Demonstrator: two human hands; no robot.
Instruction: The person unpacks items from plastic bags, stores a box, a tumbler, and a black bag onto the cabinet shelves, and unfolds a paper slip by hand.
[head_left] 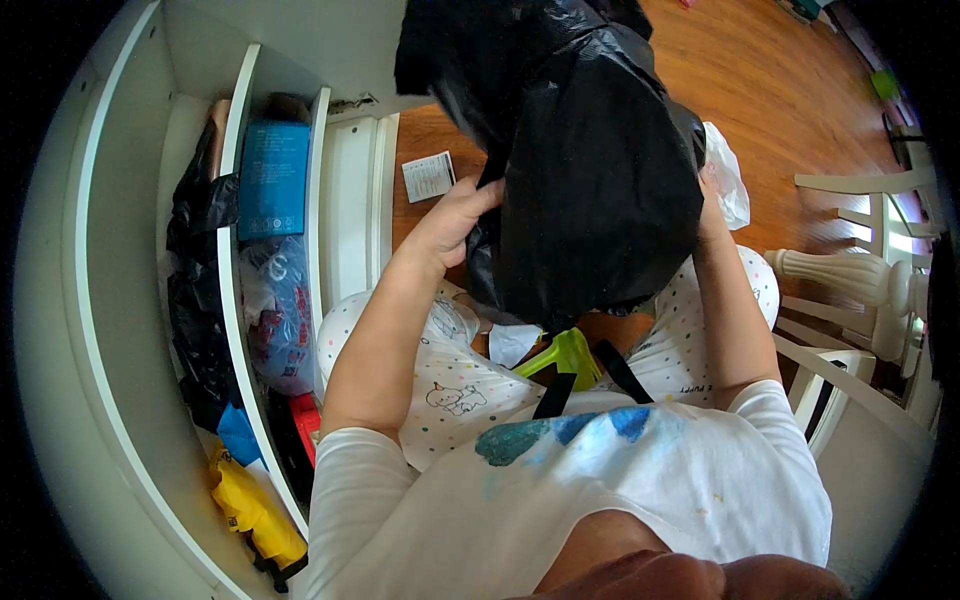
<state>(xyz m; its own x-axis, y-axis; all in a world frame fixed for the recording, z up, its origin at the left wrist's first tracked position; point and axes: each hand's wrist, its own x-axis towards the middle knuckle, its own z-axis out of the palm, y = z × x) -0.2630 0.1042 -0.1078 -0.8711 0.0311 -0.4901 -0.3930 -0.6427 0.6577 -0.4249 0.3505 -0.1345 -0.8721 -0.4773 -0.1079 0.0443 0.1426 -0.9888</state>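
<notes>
A black plastic bag (600,190) is held up over the lap of a person seated on a wood-look floor (790,100), its glossy, creased bulk hanging between both hands. The left hand (462,218) has its grip closed on the bag's near side edge, the plastic pinched between thumb and fingers. The right hand (709,195) is at the opposite side, largely concealed by the plastic; how its grip is set cannot be told. Just beside it shows a crumpled white sheet (729,178).

Beneath the bag, between legs in dotted white trousers (480,400), lie a lime-green object (572,358) and a white scrap (512,344). A printed white card (428,177) rests on the floor near the left hand.

To the left stands a white cabinet (130,300) with narrow compartments. One holds black plastic (195,280), a blue item (240,436) and a yellow bag (255,505); the next, a blue box (273,180), a clear plastic bundle (279,315) and a red item (304,415). White chairs (882,210) stand at right.
</notes>
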